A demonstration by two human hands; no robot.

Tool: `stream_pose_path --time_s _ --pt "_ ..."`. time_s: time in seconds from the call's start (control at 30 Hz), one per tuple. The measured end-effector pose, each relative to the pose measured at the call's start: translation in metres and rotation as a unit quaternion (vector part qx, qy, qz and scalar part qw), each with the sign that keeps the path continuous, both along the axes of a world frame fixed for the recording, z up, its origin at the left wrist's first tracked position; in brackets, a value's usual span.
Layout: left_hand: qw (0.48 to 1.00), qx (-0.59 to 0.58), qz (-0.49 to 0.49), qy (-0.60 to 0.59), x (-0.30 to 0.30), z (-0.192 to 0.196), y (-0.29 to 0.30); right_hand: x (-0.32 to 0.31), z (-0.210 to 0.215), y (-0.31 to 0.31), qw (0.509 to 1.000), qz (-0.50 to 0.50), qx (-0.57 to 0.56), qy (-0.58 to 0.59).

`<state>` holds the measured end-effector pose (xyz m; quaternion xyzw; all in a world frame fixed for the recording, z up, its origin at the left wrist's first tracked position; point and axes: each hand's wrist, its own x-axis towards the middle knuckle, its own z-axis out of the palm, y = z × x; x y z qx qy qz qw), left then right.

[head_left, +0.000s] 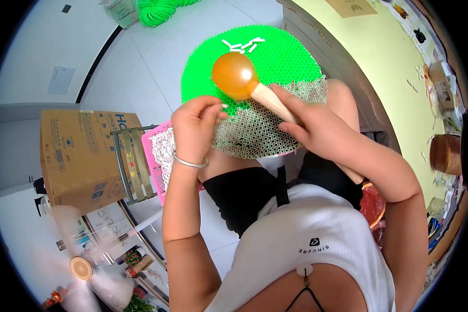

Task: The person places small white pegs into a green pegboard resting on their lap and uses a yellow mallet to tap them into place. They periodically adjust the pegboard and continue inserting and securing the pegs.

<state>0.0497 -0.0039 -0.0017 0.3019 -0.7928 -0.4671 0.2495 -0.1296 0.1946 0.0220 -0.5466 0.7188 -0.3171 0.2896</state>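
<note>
A rounded bright green mat [205,65] with a dense dotted surface rests over my lap. Small pale ring-ended tubes [257,138] fill its near part, packed side by side. Several loose white sticks [239,48] lie on its far part. My right hand [314,125] is wrapped round the wooden handle of a mallet [235,76], whose round, glossy orange head is above the mat's middle. At the mat's left edge, my left hand [195,122] pinches a small white piece [224,106] between thumb and finger. Most of that piece is hidden by the fingers.
Left of my legs, a pink basket [148,148] holds many white sticks, beside a folding stool [120,161] and a cardboard box [80,151]. A yellow-green tabletop [395,78] with small items curves along the right. Bright green cord [158,11] lies at the far left. A fan [81,268] spins lower left.
</note>
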Motion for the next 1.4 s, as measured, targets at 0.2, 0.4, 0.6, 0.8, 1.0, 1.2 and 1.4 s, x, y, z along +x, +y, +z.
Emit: stream_pose_path --time_s 0.2,0.4,0.6,0.8,1.0,1.2,1.4 --pt "0.961 -0.262 -0.076 -0.056 -0.024 -0.018 0.013 -0.004 -0.003 0.032 0.979 -0.105 -0.013 -0.172" --pt "0.912 -0.361 -0.135 -0.140 -0.039 -0.022 0.007 -0.008 0.006 0.044 0.963 -0.134 0.048 -0.231" --pt "0.935 -0.291 -0.136 -0.150 -0.043 -0.015 0.006 0.001 -0.003 0.041 0.975 -0.076 0.006 -0.207" --pt "0.965 -0.240 0.036 -0.104 -0.029 -0.004 -0.044 0.011 0.001 0.022 0.992 -0.013 -0.105 -0.066" --pt "0.921 -0.311 0.008 -0.235 -0.081 -0.029 -0.085 0.005 0.012 0.015 0.996 -0.018 0.069 -0.057" --pt "0.920 -0.307 0.020 -0.244 -0.097 -0.034 -0.079 -0.003 0.013 0.052 0.962 -0.154 0.048 -0.220" --pt "0.970 -0.219 0.031 -0.099 -0.065 -0.005 -0.049 -0.003 -0.001 0.061 0.929 -0.166 0.061 -0.324"
